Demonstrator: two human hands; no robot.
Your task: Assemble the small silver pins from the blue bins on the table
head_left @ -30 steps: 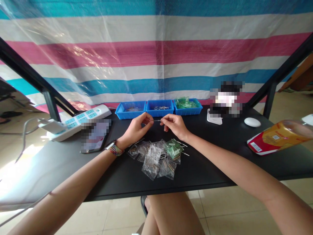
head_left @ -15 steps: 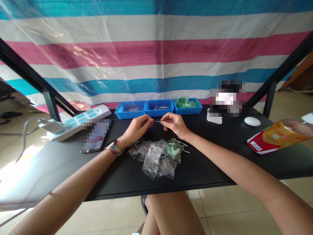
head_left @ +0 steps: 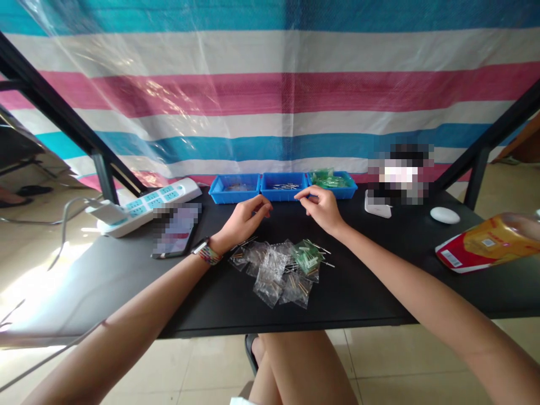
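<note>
My left hand point(head_left: 250, 216) is above the table, its fingers curled in and the thumb close to the index finger. Whatever may be in its grip is too small to make out. To the right, my right hand point(head_left: 323, 209) is closed in a pinch just in front of the blue bins; any small piece at its fingertips does not show clearly. A gap separates the two hands. Below them lies a pile of small clear plastic bags point(head_left: 272, 273) holding metal pins. A green bag point(head_left: 307, 255) and several loose thin metal pins point(head_left: 328, 265) lie at its right side.
Behind my hands stand a left bin point(head_left: 235, 198), a middle bin point(head_left: 280, 196) with metal pins, and a right bin point(head_left: 343, 193) with green bags. A power strip point(head_left: 152, 199) and phone point(head_left: 175, 233) lie left. A white case point(head_left: 377, 209), white mouse-like object point(head_left: 445, 215) and bottle point(head_left: 476, 247) lie right.
My hands have moved apart, the right one farther right. The thin metal pin that spanned between my fingertips no longer shows there. The whole view has shifted slightly.
</note>
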